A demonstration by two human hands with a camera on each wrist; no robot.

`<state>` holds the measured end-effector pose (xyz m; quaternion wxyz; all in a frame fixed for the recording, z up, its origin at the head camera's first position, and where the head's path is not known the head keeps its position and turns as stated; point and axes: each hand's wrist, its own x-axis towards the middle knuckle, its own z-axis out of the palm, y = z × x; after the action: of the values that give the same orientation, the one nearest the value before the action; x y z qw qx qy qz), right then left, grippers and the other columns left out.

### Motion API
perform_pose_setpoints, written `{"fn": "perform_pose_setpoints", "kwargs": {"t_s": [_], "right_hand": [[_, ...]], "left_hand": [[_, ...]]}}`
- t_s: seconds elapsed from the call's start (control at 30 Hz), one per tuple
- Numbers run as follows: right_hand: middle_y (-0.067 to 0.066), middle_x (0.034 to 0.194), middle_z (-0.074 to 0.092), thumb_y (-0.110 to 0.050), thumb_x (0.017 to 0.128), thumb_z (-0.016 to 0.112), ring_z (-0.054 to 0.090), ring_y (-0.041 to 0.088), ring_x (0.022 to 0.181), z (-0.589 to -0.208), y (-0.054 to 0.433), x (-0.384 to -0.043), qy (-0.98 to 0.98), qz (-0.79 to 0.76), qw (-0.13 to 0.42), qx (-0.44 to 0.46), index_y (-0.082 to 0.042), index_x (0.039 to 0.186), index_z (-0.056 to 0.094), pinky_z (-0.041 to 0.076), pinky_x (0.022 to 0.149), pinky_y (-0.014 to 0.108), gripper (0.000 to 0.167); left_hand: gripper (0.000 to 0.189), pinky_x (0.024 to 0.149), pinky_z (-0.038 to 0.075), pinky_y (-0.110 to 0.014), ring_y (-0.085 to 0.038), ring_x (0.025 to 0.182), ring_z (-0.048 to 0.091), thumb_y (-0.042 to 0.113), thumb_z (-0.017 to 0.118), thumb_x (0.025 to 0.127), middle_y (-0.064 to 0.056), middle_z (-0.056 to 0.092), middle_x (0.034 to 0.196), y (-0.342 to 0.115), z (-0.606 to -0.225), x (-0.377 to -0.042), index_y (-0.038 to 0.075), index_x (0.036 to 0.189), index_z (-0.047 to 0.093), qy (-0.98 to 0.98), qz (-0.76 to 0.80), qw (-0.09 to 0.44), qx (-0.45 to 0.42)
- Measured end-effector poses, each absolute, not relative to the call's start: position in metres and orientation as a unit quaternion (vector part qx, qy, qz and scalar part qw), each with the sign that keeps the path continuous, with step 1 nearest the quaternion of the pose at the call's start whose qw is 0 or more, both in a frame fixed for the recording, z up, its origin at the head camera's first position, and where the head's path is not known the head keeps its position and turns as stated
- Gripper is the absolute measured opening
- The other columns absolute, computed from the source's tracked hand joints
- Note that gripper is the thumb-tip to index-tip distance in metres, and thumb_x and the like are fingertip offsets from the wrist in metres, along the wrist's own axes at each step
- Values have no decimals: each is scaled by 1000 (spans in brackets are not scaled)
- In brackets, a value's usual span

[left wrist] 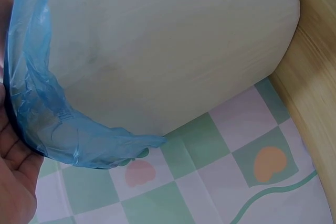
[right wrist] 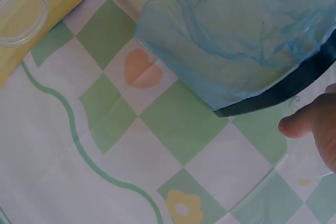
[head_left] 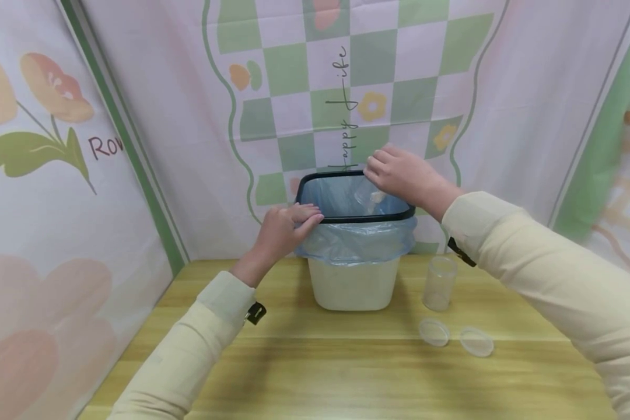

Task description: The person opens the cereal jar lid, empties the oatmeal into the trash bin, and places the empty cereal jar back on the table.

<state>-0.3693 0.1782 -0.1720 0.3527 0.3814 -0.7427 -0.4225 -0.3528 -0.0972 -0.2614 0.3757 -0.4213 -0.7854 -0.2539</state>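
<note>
A cream trash bin (head_left: 353, 286) stands on the table, lined with a blue plastic bag (head_left: 357, 242) folded over its black rim (head_left: 370, 219). My left hand (head_left: 289, 227) holds the bin's left rim, fingers over the edge; in the left wrist view its fingers (left wrist: 16, 145) bend against the bag's edge. My right hand (head_left: 399, 175) is above the back right corner of the bin, gripping a clear plastic jar (right wrist: 304, 156). The jar tips over the opening, with something whitish (head_left: 378, 197) at its lower end. My palm and fingers hide much of the jar.
Right of the bin stands another clear jar (head_left: 439, 286), without a lid. Two clear round lids, a left lid (head_left: 434, 332) and a right lid (head_left: 476, 342), lie in front of it on the wooden table (head_left: 315, 373). A patterned curtain (head_left: 294, 70) hangs close behind.
</note>
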Motion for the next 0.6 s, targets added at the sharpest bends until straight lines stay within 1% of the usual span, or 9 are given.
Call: {"fn": "perform_pose_setpoints", "kwargs": {"t_s": [0.07, 0.3, 0.47, 0.6], "right_hand": [[17, 113, 58, 6, 82, 74, 54, 32, 103, -173, 178, -370, -735, -428, 360, 384, 2, 116, 61, 44, 94, 39, 37], [17, 112, 59, 5, 85, 71, 53, 32, 103, -177, 175, -375, -699, -437, 388, 412, 1, 113, 63, 42, 96, 39, 29], [15, 117, 59, 3, 86, 71, 52, 31, 108, -176, 172, -374, -663, -477, 397, 418, -2, 116, 63, 38, 101, 38, 32], [13, 123, 59, 0, 87, 71, 52, 29, 116, -174, 170, -371, -631, -502, 406, 429, -6, 120, 63, 34, 107, 37, 35]], "left_hand": [[15, 92, 51, -37, -21, 95, 70, 14, 70, 91, -9, 73, 96, -97, -261, -353, 4, 98, 77, -787, -253, 375, -420], [16, 93, 50, -36, -21, 96, 69, 15, 70, 91, -9, 73, 97, -97, -261, -352, 3, 99, 77, -793, -250, 371, -414], [16, 92, 51, -38, -21, 95, 70, 15, 71, 90, -9, 73, 97, -97, -261, -350, 3, 99, 77, -792, -247, 373, -414], [16, 91, 52, -37, -21, 95, 70, 15, 71, 90, -9, 73, 97, -97, -260, -349, 3, 99, 77, -791, -244, 376, -417]]}}
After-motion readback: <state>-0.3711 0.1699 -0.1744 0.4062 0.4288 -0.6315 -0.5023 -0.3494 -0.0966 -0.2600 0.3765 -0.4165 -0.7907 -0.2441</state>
